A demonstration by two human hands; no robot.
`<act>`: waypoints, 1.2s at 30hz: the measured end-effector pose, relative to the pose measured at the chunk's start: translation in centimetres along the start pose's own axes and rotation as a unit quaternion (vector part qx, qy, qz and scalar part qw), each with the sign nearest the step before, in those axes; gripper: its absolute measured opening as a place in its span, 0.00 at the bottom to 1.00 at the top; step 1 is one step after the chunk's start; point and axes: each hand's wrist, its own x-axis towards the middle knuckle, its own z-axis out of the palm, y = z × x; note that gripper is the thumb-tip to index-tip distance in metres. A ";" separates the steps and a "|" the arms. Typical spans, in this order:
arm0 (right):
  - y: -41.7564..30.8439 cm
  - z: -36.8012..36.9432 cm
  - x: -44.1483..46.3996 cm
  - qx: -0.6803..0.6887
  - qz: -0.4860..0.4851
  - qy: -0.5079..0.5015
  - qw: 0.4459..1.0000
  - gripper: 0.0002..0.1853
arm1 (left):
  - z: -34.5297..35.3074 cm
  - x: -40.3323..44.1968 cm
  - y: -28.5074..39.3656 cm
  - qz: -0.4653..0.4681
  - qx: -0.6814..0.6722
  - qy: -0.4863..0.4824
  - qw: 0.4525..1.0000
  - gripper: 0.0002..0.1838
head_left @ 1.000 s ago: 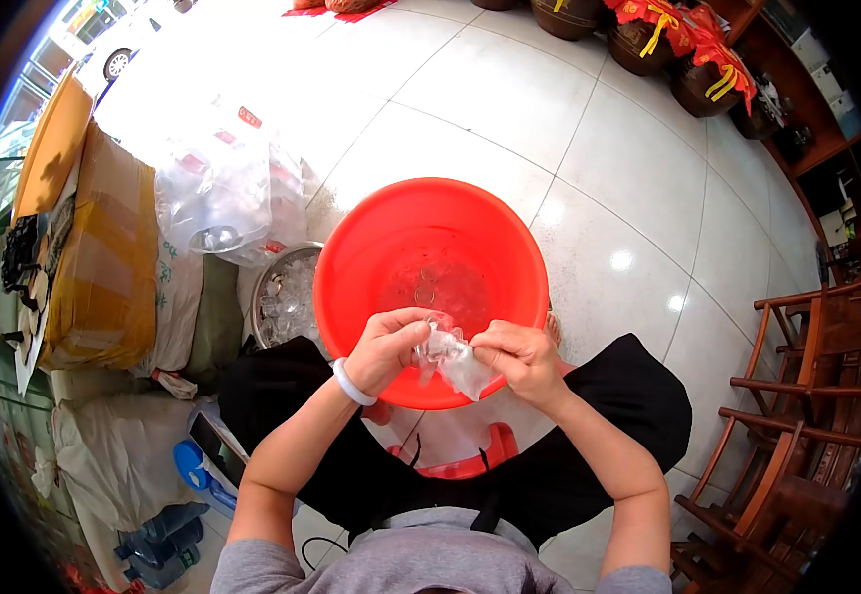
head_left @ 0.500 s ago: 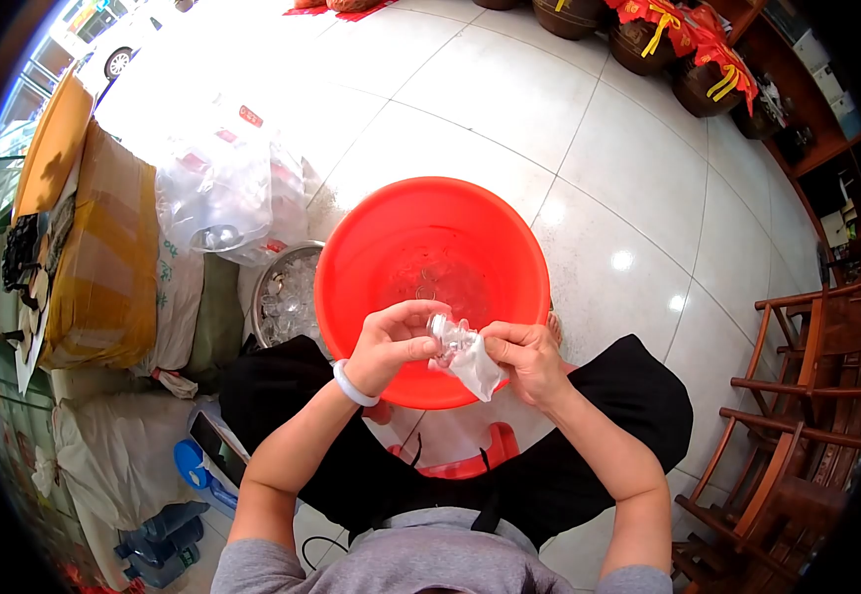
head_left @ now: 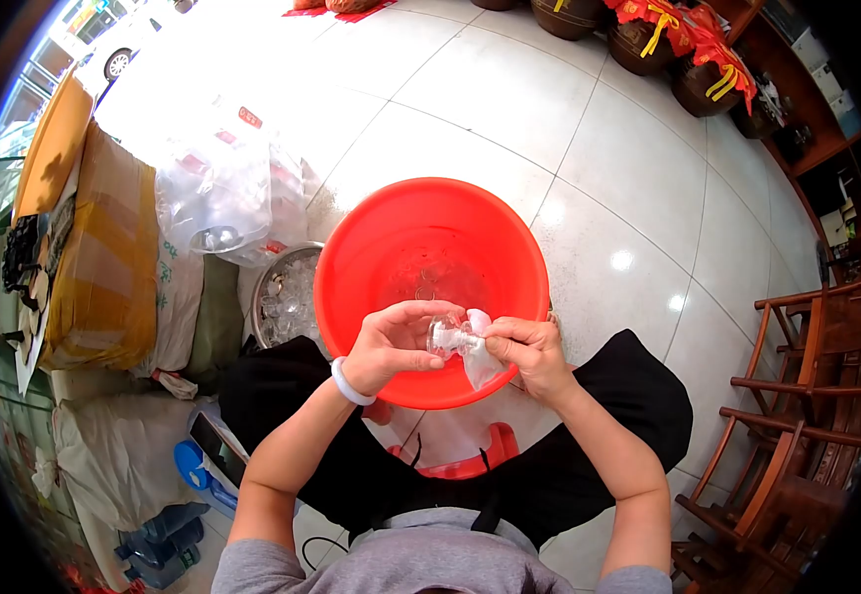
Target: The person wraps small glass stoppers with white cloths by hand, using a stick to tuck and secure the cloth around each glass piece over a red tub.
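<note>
Over the near side of a red plastic tub (head_left: 351, 243), both my hands work close together. My left hand (head_left: 386, 348) has its fingers curled round a small clear glass (head_left: 441, 337), mouth towards the right. In my right hand (head_left: 532, 354), the thumb and fingers pinch a thin white cloth (head_left: 484, 368), one part of which reaches into the glass while the rest hangs loose. Some water and clear items show dimly at the tub's bottom. Left of the tub stands a metal basin (head_left: 264, 287) of clear glassware, partly hidden by the tub.
Clear plastic bags (head_left: 217, 193) and a taped cardboard box (head_left: 103, 252) stand at the left. A red plastic stool (head_left: 465, 460) shows between my legs. Wooden chairs (head_left: 797, 396) are at the right, and dark jars (head_left: 638, 45) line the back.
The glass has turned so its mouth faces my right hand, and the cloth now goes into it. The cloth's loose end hangs lower and more bunched. The tub has not moved.
</note>
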 end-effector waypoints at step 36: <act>-0.5 -0.6 0.1 -0.049 -0.017 -0.032 0.998 0.04 | 0.0 0.1 0.2 0.035 0.046 -0.009 0.998 0.28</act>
